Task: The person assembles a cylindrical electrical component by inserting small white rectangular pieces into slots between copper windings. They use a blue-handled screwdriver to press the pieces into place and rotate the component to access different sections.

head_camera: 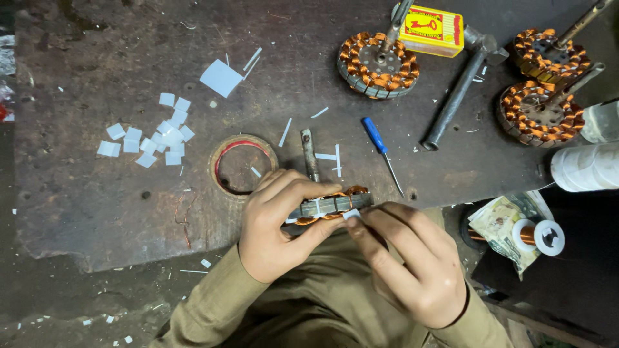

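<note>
My left hand (276, 222) grips a round motor stator (332, 205) with copper windings, held on edge at the near side of the dark workbench; its metal shaft (310, 154) points away from me. My right hand (407, 261) pinches a small white paper slip (351, 214) against the stator's rim. Both sleeves are olive cloth.
A roll of tape (242, 165) lies left of the stator. Cut white paper pieces (155, 136) are scattered farther left. A blue screwdriver (382, 151), a hammer (459, 90), a yellow matchbox (432, 29), three more wound stators (378, 64) (540, 113) (551, 55) and a wire spool (540, 236) lie around.
</note>
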